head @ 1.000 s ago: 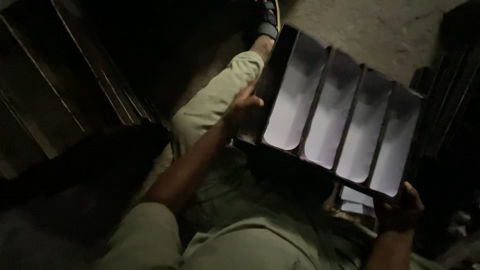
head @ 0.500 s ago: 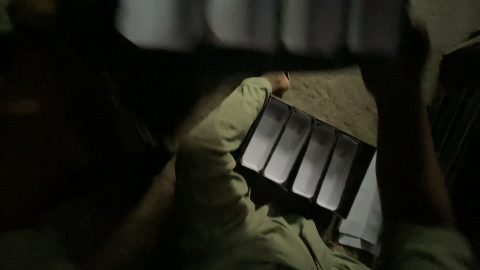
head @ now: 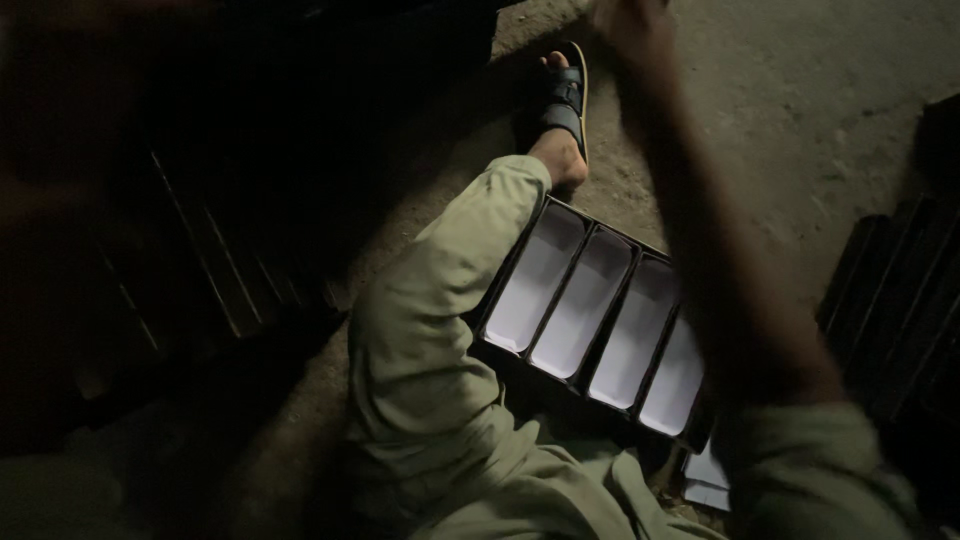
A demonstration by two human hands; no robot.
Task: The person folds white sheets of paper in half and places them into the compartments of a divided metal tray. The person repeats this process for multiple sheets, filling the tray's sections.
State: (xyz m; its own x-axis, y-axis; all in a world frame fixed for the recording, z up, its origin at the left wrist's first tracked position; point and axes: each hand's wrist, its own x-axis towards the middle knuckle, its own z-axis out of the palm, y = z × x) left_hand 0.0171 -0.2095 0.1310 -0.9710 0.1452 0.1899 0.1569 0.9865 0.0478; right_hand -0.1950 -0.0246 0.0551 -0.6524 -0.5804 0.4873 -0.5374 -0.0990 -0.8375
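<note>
My right hand [head: 625,18] is raised to the top edge of the view. It is blurred and partly cut off, so its grip is unclear. My forearm runs down from it to an olive sleeve [head: 810,470] at the lower right. My left hand is not visible; only a dark blur fills the left side. A black tray with several white compartments [head: 600,315] lies on the ground against my olive-trousered leg [head: 440,300]. Beyond the knee is my foot in a dark sandal [head: 558,105].
Dark slatted stacks of trays stand at the left [head: 210,270] and at the right [head: 895,290]. A white sheet [head: 708,480] pokes out below the tray. Bare dirt ground [head: 800,100] spreads at the upper right. The scene is very dim.
The tray I held in both hands went up and out of the top of the view. A second tray that was under it now lies uncovered by my leg.
</note>
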